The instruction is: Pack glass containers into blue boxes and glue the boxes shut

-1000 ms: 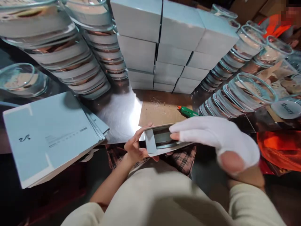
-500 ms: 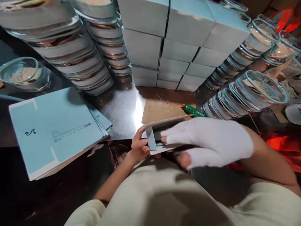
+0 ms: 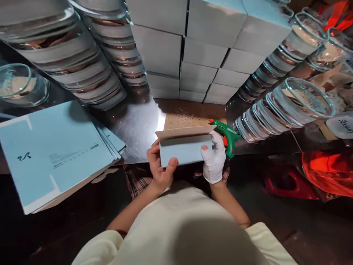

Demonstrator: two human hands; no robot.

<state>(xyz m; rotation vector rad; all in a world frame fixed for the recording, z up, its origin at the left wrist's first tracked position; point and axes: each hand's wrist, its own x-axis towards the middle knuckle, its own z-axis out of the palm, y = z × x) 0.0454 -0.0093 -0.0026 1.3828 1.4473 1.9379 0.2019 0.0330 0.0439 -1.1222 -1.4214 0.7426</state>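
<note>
Pale-blue box (image 3: 182,152) located at the table's (image 3: 132,129) near edge; left hand (image 3: 161,167) grasps its left end, gloved right hand (image 3: 214,162) its right. Far flap (image 3: 186,132) raised, not yet closed. Stacked boxes (image 3: 205,53), far side, appear closed.

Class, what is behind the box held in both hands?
Behind the box, a brown sheet with pale specks shows, then stacked boxes. The raised flap covers the sheet's nearer part; anything there is hidden.
</note>
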